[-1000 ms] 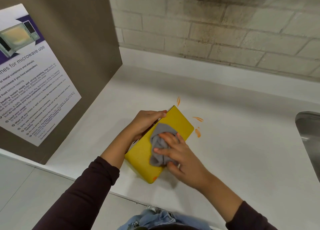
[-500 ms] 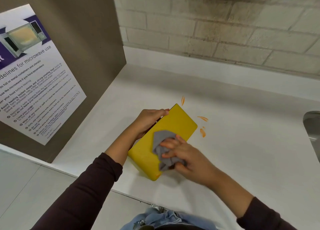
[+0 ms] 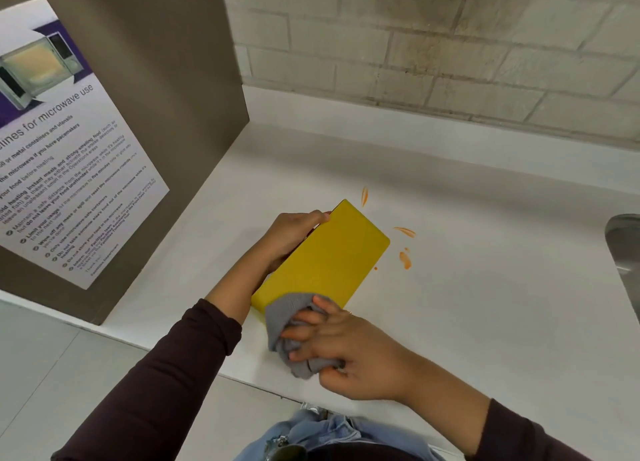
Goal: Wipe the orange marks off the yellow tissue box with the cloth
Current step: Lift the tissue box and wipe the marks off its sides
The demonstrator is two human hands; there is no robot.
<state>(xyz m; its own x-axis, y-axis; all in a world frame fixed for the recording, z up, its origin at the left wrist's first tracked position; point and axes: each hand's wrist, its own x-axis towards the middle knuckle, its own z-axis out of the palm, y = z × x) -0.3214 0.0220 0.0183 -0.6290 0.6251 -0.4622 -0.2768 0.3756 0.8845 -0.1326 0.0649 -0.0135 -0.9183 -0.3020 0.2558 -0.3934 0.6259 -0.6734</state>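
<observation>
R hand (image 3: 349, 353), fist closed on grey cloth (image 3: 289, 325), has swept down to yellow tissue box (image 3: 325, 259)'s near corner w/ L hand (image 3: 294, 233) gripping its side; top face looks clean

I dragged the grey cloth (image 3: 289, 332) with my right hand (image 3: 349, 353) from the middle of the yellow tissue box (image 3: 325, 259) down over its near corner, so the orange mark there was covered and the broad face lay bare.
</observation>
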